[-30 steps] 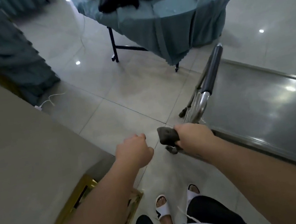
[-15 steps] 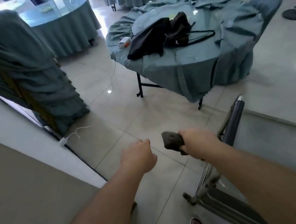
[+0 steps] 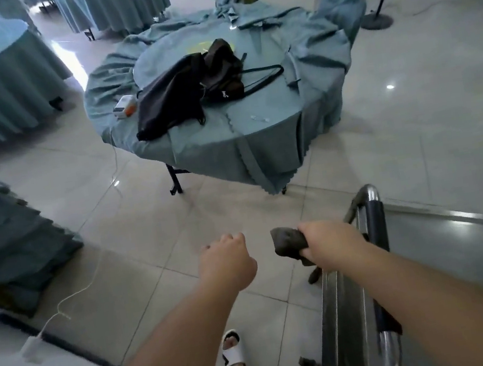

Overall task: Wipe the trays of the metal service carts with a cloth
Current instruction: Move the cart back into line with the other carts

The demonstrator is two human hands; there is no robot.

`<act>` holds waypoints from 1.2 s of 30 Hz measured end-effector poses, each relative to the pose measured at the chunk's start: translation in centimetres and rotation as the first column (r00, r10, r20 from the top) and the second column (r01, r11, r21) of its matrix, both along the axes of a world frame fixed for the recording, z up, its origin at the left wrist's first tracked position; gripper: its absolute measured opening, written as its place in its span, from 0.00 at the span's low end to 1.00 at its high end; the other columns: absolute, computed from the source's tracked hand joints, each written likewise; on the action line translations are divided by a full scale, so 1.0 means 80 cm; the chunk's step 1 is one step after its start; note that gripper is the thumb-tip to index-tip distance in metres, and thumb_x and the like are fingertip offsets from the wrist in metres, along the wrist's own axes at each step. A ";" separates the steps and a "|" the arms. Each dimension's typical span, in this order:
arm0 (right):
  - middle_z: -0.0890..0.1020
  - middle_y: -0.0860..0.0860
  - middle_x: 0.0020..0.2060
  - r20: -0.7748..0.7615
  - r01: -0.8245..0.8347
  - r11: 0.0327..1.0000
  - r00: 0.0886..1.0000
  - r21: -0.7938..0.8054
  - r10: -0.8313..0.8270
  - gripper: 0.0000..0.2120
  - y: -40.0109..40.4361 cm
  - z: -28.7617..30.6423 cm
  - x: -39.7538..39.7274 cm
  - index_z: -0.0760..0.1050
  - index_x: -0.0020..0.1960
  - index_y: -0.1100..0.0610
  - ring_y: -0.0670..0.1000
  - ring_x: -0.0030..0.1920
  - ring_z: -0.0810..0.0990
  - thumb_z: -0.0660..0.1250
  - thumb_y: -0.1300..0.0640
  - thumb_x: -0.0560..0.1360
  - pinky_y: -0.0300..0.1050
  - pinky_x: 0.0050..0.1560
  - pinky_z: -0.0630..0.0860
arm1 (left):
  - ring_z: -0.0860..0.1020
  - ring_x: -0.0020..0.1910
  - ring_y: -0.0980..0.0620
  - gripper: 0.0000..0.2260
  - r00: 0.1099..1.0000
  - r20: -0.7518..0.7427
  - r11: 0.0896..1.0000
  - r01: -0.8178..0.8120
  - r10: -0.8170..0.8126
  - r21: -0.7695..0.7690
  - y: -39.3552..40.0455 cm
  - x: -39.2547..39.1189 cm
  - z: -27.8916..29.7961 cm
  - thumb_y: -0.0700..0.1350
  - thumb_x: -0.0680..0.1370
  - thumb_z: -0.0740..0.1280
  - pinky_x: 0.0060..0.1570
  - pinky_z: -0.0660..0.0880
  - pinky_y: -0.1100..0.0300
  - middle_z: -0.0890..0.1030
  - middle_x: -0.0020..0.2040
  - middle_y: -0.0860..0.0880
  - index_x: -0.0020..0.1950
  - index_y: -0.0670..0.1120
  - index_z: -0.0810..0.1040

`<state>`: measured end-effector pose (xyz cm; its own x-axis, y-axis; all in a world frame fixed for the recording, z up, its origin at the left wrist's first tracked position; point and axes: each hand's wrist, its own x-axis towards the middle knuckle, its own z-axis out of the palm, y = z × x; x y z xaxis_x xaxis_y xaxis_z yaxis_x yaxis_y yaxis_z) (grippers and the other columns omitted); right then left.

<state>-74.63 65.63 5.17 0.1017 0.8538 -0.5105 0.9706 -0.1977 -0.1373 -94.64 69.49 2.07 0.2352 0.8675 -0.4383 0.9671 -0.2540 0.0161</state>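
At the bottom edge a foot in a white slipper (image 3: 233,355) is seen on the tiled floor (image 3: 146,228). Just to its right stands the metal service cart (image 3: 349,323), and its tray (image 3: 480,257) spreads toward the right edge. The left hand (image 3: 228,263) is closed into an empty fist and is held in the air over the floor. The right hand (image 3: 332,243) is kept near the cart's dark handle (image 3: 376,225), and its grip is clamped on the dark cloth (image 3: 288,243) (crumpled, with one end sticking out to the left). Farther away a round desk (image 3: 272,122) with a teal cover is seen, and black bags (image 3: 188,90) lie on it beside a small white device (image 3: 124,106).
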 end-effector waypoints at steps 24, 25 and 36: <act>0.82 0.48 0.50 0.060 0.417 0.908 0.908 -0.037 -0.415 0.14 0.325 -0.032 0.075 0.73 0.62 0.48 0.54 0.49 0.81 0.69 0.46 0.79 0.53 0.53 0.81 | 0.75 0.65 0.43 0.21 0.928 0.077 0.931 0.364 -0.365 0.029 0.417 0.082 -0.017 0.57 0.81 0.60 0.62 0.70 0.46 0.77 0.66 0.48 0.71 0.51 0.72; 0.81 0.48 0.50 0.043 0.420 0.907 0.907 -0.032 -0.419 0.13 0.342 -0.035 0.090 0.73 0.62 0.47 0.54 0.49 0.81 0.69 0.46 0.79 0.53 0.53 0.81 | 0.75 0.64 0.43 0.19 0.928 0.071 0.931 0.363 -0.365 0.035 0.435 0.099 -0.014 0.57 0.81 0.60 0.61 0.70 0.47 0.77 0.65 0.48 0.70 0.51 0.72; 0.82 0.51 0.55 -0.018 0.439 0.898 0.899 0.025 -0.438 0.14 0.479 -0.001 0.294 0.72 0.64 0.50 0.56 0.53 0.81 0.67 0.46 0.81 0.53 0.54 0.80 | 0.76 0.65 0.44 0.19 0.902 0.058 0.903 0.424 -0.428 0.067 0.582 0.314 0.026 0.58 0.81 0.61 0.61 0.71 0.47 0.77 0.65 0.49 0.69 0.51 0.73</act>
